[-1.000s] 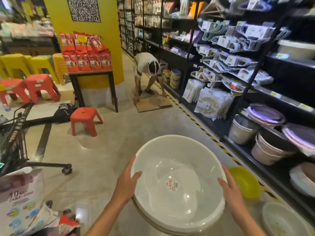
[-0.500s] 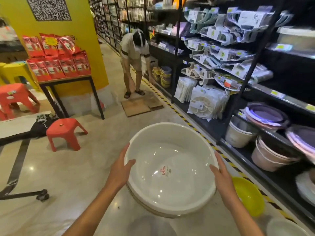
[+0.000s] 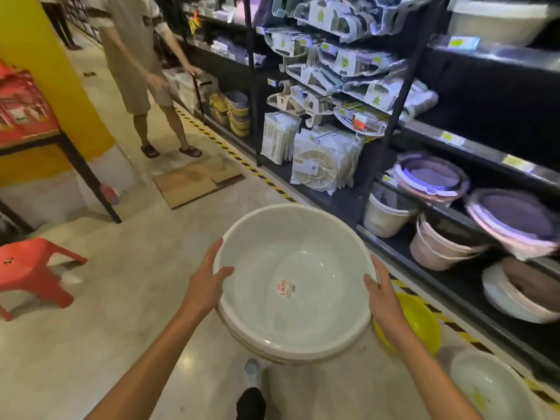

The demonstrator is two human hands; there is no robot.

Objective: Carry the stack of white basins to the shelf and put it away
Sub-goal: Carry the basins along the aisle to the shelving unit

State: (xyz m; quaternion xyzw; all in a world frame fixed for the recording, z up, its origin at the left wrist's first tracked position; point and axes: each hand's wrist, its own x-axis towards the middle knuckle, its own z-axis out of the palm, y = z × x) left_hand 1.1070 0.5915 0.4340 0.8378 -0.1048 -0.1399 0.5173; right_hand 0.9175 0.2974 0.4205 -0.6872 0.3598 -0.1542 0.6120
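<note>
Carrying the stack of white basins point(image 3: 295, 286) above the aisle floor, my left hand point(image 3: 209, 286) and right hand point(image 3: 378, 294) each clamp its rim. Transport underway; placement on the shelf point(image 3: 472, 286) remains undone.

head view | forward-down | near hands point(image 3: 209, 286) | shelf point(image 3: 454, 189) right

glossy pale floor point(image 3: 127, 298), yellow pillar point(image 3: 45, 56), red stool point(image 3: 30, 268), hazard-striped tape point(image 3: 242, 165)
</note>
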